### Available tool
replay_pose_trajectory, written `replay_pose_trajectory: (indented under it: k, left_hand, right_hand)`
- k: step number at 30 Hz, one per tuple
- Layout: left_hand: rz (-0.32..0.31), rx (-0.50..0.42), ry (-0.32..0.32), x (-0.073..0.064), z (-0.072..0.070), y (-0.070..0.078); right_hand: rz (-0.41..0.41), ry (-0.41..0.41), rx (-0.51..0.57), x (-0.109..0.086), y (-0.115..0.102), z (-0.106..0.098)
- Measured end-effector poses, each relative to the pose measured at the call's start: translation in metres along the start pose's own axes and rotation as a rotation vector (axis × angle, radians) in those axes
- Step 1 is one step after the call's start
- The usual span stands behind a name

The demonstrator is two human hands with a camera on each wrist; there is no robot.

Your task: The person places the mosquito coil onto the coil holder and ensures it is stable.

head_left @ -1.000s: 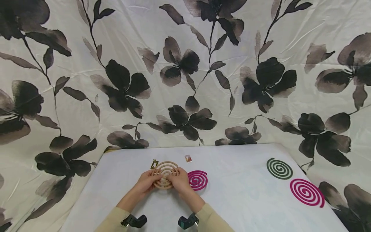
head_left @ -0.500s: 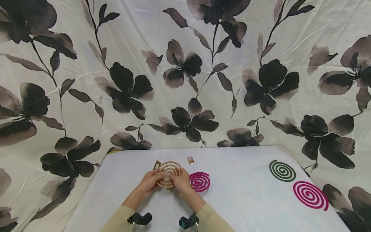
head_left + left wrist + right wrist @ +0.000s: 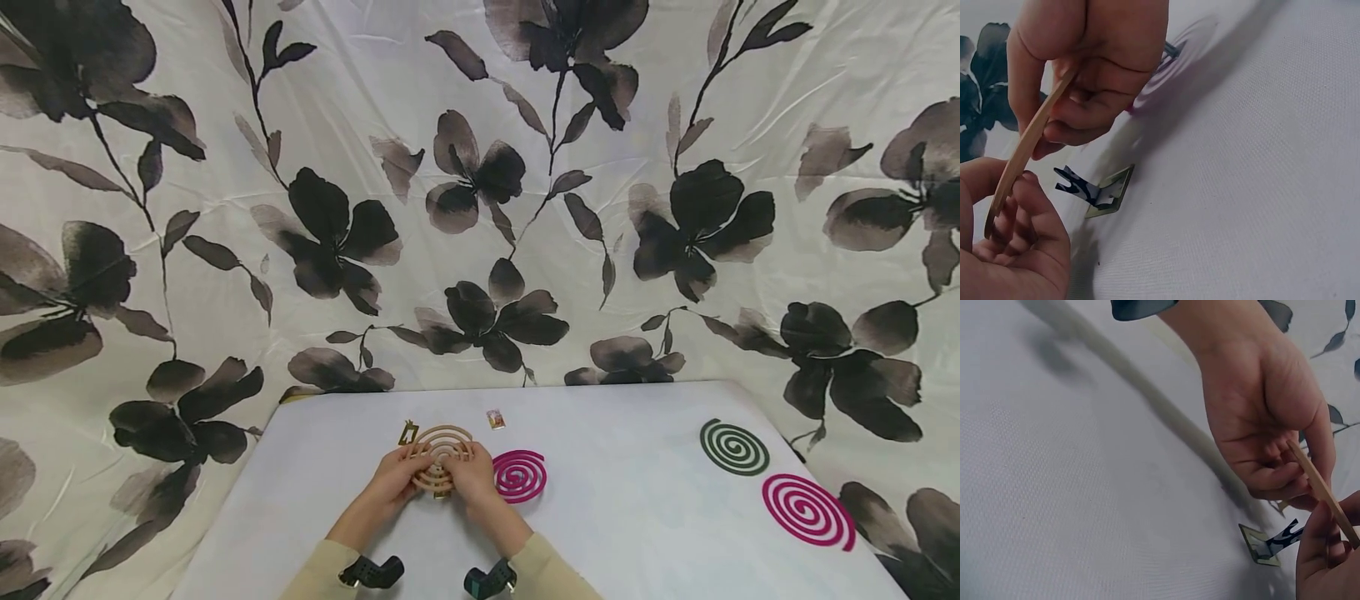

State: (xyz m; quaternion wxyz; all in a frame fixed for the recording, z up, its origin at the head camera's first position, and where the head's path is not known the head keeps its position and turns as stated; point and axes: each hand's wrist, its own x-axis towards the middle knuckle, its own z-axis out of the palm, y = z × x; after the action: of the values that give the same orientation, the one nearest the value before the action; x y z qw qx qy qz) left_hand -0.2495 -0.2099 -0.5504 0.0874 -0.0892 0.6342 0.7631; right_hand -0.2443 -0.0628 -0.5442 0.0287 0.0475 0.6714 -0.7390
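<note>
Both hands hold a tan mosquito coil [image 3: 444, 429], tilted up above the white table. My left hand [image 3: 396, 481] pinches its left side between thumb and fingers, while my right hand [image 3: 476, 477] pinches the right side. Edge-on in the left wrist view, the coil [image 3: 1027, 147] looks like a thin, slightly curved strip. Below it on the table lies a small metal coil stand [image 3: 1110, 195] with a forked prong bent upward; part of it peeks out under the coil in the head view. Another gold-coloured stand [image 3: 408, 432] lies just behind the left hand.
A magenta coil [image 3: 520, 477] sits right beside the right hand. At the table's right end lie a green coil [image 3: 735, 447] and a second magenta coil [image 3: 808, 511]. A small printed packet [image 3: 496, 418] lies near the back edge. Floral cloth [image 3: 480, 242] hangs behind the table.
The head view has shifted slightly, so everything sits a little lower and to the right. Both hands keep their hold on the tan coil; a stand's edge now shows more below it.
</note>
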Motion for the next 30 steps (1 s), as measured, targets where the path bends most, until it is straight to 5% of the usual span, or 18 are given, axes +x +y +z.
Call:
replay_pose_trajectory:
  k: [16, 30]
  left_hand:
    - [0.021, 0.004, 0.003, 0.0028, 0.0022, -0.0077]
    - [0.014, 0.013, 0.043, 0.0055, 0.0016, -0.0088]
  right_hand:
    - [-0.065, 0.06, -0.008, 0.0, 0.0073, 0.0026]
    - [-0.023, 0.042, -0.066, 0.0059, 0.0072, 0.002]
